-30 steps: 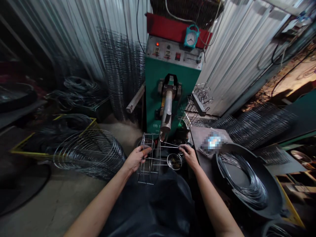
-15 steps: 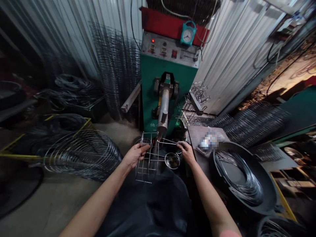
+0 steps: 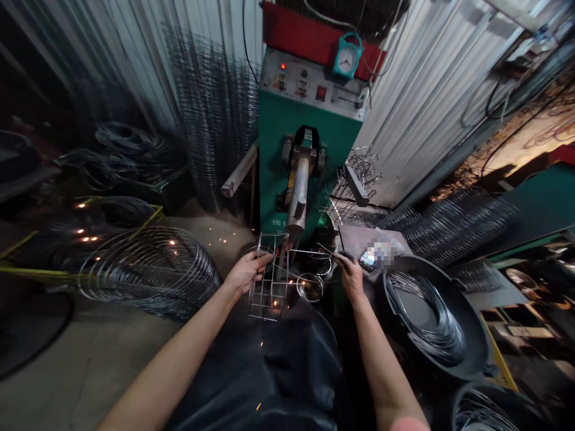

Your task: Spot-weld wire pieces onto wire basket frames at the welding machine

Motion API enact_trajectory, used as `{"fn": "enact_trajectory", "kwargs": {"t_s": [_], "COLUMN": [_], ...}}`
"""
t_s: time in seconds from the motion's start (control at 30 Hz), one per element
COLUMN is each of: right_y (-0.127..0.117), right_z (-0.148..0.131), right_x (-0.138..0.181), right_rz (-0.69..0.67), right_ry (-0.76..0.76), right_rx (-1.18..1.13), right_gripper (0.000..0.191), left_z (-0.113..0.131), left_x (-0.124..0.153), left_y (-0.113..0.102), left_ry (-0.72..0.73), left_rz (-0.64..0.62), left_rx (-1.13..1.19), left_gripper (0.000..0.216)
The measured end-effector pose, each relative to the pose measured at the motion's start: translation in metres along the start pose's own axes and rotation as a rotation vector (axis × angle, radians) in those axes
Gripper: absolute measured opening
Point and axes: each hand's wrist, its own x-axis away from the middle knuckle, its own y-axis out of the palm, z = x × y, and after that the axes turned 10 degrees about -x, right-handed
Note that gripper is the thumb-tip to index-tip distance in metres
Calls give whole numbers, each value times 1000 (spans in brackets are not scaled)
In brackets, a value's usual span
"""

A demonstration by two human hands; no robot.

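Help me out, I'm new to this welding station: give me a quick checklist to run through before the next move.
1. Left hand on the wire frame: ok, it grips the frame.
2. Right hand on the thin wire rod: ok, it holds the rod across the frame.
3. Rod placed under the metal electrode arm: cannot tell, the contact point is too small to see.
4. Red lamp on the control panel: ok, it is lit.
5. Hand protection: not ok, both hands are bare.
6. Sparks: not ok, they are scattered across the floor and over the dark apron.
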Motion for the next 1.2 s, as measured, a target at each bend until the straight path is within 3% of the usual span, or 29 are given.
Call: {"fn": "enact_trajectory", "kwargs": {"t_s": [0.13, 0.23, 0.47, 0.63, 1.2], "right_y": [-28, -28, 23, 50, 47], "right_z": [13, 9, -33, -38, -31], "right_x": [39, 49, 3, -13, -29], "right_rz": [66, 60, -74, -163, -267], "right_ry": [119, 138, -123, -160, -81], "right_rx": [59, 95, 94, 106, 74], "right_gripper": [30, 28, 15, 11, 12], "left_z": [-4, -7, -6, -5, 1], "left_x": [5, 5, 6, 6, -8], "left_y": [5, 6, 4, 3, 5], "left_ry": [70, 125, 111, 61, 42], "left_rz": [47, 104, 118, 97, 44], "left_rx": [-4, 14, 29, 59, 102], "left_gripper": [44, 44, 47, 49, 49]}}
